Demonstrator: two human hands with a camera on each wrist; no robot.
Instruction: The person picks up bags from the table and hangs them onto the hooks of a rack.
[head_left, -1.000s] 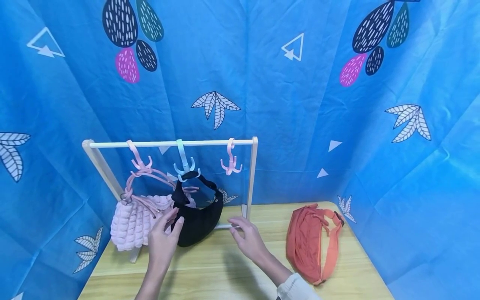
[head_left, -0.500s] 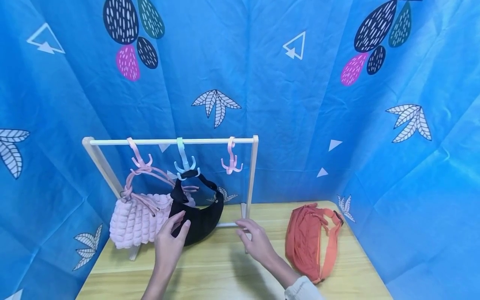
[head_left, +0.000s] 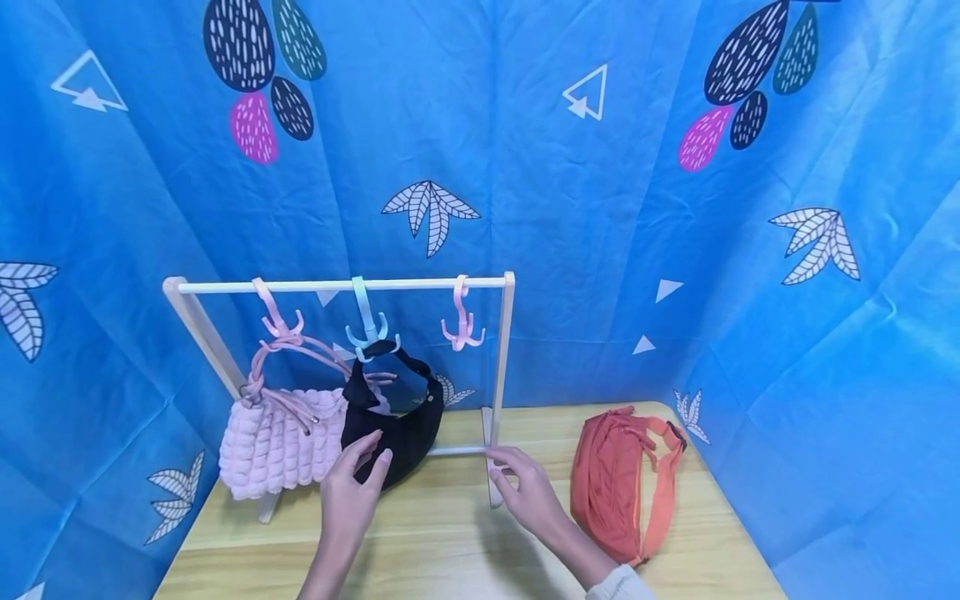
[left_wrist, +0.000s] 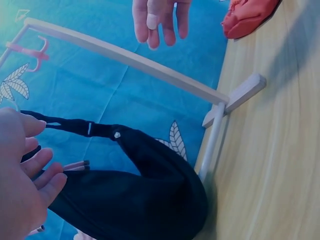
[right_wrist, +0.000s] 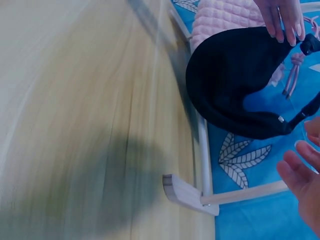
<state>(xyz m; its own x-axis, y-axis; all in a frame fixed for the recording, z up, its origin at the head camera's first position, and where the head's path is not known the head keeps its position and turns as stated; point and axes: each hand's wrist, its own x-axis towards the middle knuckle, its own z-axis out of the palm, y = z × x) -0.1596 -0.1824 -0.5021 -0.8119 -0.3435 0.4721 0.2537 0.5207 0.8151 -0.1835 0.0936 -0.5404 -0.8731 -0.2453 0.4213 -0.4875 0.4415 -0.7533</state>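
A black crescent-shaped shoulder bag (head_left: 408, 437) hangs by its strap from the blue hook (head_left: 367, 325) on a small wooden rack. My left hand (head_left: 351, 487) is in front of the bag's lower left, thumb and fingers apart. The left wrist view puts its fingertips (left_wrist: 56, 187) right at the bag's upper edge, with nothing gripped. My right hand (head_left: 528, 492) hovers by the rack's right foot, fingers loosely bent and holding nothing. A pink chunky-knit bag (head_left: 281, 442) hangs left of the black one from a pink hook (head_left: 277, 317), partly behind it.
Another pink hook (head_left: 462, 321) hangs bare near the right end of the rack's top bar (head_left: 420, 285). On the wooden table (head_left: 420, 558), an orange-red waist bag (head_left: 609, 487) lies to the right of the rack. Blue patterned cloth (head_left: 585, 217) encloses the back and sides.
Both hands have drifted right and slightly nearer to me, the left across the black bag's front, the right past the rack's right post. The bags stay in place.
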